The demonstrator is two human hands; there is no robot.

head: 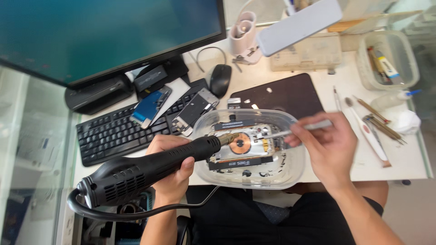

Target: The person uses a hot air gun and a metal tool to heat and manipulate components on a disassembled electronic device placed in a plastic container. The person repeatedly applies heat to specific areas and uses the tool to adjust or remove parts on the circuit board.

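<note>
Now left hand (170,170) grips heat gun (150,170); right hand (327,145) fingers pinch tweezers (297,130).

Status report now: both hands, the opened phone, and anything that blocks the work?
Left hand grips black heat gun, nozzle at opened phone. Right hand holds thin metal tool, tip on phone. Phone lies in clear plastic tub. Nothing blocks.
</note>
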